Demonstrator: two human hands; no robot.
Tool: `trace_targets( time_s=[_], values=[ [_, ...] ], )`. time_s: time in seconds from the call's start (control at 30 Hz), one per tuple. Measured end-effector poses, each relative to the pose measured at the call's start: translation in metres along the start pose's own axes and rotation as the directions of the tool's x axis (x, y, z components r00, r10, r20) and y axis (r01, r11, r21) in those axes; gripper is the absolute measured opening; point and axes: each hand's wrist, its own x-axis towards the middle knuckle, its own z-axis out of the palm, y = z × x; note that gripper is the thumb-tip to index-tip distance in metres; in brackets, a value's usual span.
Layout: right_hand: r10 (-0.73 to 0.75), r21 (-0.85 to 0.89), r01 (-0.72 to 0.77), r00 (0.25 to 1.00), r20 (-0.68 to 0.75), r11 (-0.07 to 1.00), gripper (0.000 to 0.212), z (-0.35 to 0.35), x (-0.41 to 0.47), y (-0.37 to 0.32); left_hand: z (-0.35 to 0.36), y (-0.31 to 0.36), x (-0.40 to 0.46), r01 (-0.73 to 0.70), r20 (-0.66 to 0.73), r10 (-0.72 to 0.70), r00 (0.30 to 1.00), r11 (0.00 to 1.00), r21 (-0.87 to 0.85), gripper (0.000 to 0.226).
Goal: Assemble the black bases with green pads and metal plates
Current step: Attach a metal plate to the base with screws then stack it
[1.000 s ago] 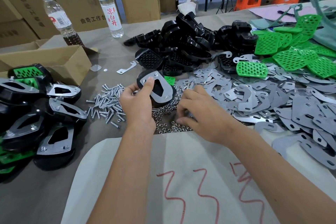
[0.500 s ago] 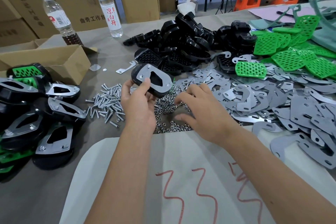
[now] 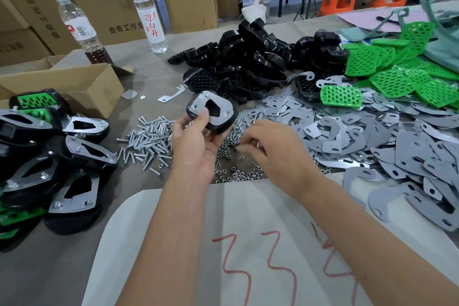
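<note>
Black base, already capped with a metal plate, sits raised above the heap of nuts, gripped by the left hand with the thumb pressed on the plate's near edge and the fingers curled under the plastic. Held that way the plate face tilts toward the camera, likely so its bolt ends can be reached from above; three small fasteners show at the plate's corners, though whether each has a nut is too small to tell. Right of the nut heap's centre, the right hand hovers low over the nuts with fingertips drawn together; it looks like a pinch on a single nut, but nothing can be made out between the fingers. Left of the nuts lies a scatter of bolts, and farther left a stack of finished assemblies with green showing beneath some plates. Beyond the nuts are loose black bases; right of the nuts spread the spare metal plates, with green pads beyond those. Supplies ring the nut heap, keeping every part within reach of one seated position. By my reading, the step in hand is threading a nut onto this unit.
</note>
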Motion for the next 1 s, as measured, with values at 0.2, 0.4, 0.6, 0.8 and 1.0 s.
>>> trace_targets(
  time_s=[0.2,0.4,0.6,0.8,1.0],
  values=[
    [0.120,0.263,-0.026,0.930,-0.346,0.964,0.005,-0.003,0.000,0.007,0.001,-0.008,-0.004,-0.079,0.087,0.059,0.994,0.968,0.240,0.042],
    [0.097,0.245,-0.013,0.937,-0.337,0.969,0.005,-0.003,0.001,0.008,0.007,-0.020,-0.012,-0.171,0.137,0.124,0.983,0.889,0.424,0.047],
    [0.092,0.210,-0.031,0.952,-0.290,0.977,0.004,-0.006,0.000,0.007,0.011,-0.023,-0.016,-0.164,0.120,0.123,0.985,0.884,0.437,0.046],
    [0.104,0.304,-0.011,0.951,-0.292,0.953,0.009,-0.006,0.001,0.010,0.012,-0.023,-0.016,-0.080,0.094,0.050,0.994,0.934,0.349,0.047],
    [0.202,0.461,-0.067,0.947,-0.249,0.885,0.012,-0.009,0.001,0.015,0.014,-0.027,-0.017,-0.047,0.069,0.025,0.997,0.943,0.328,0.043]
  ],
)
